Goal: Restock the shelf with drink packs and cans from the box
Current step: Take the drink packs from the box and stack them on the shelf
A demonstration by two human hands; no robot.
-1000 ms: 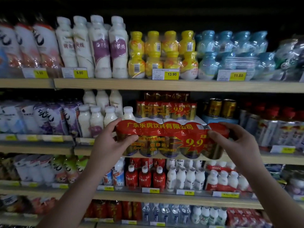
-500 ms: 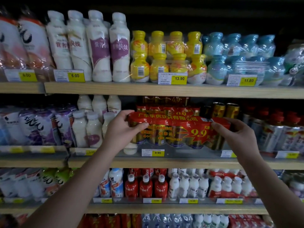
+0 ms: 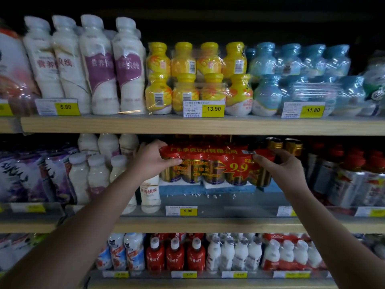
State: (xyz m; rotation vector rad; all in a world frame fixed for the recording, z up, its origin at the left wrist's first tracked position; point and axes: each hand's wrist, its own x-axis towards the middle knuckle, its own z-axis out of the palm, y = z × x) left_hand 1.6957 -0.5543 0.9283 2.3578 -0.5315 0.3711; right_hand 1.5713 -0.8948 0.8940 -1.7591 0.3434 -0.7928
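A red shrink-wrapped pack of gold cans [image 3: 216,166], marked 9.9 in yellow, sits inside the middle shelf [image 3: 208,225], resting on a blue and white slab. My left hand [image 3: 151,159] grips the pack's left end, thumb in front. At the pack's right end, my right hand [image 3: 280,166] holds it with the fingers wrapped round the last can. More red packs of the same kind stand in the dark behind it. The box is out of view.
Two loose gold cans [image 3: 284,144] stand right behind the pack. White bottles [image 3: 94,174] are to its left, silver-and-red bottles [image 3: 354,180] to its right. A 9.90 price tag [image 3: 181,211] hangs in front. The upper shelf board [image 3: 208,125] runs close above.
Both hands have pushed the can pack up and deeper into the middle shelf, from in front of the shelf edge onto the slab inside.
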